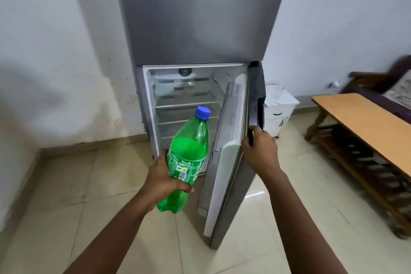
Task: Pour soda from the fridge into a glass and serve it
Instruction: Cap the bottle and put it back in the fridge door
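The person stands in front of the fridge, whose lower door hangs open to the right. The left hand has its grip wrapped tight around the label band of the soda bottle, holding it clear of the fridge, in front of the open compartment, tilted with the blue cap leaning away and to the right. The bottle looks a little over half full, so a firm hold low on the body makes sense for the weight, and the cap being on keeps the tilt harmless. The right hand has its grip curled over the outer edge of the door, near the dark handle, a hold that suits swinging it closed once the bottle is out. The shelves inside look bare. Off to the right stands a wooden worktop, a likely place for pouring, though I can't make out a glass anywhere for certain.
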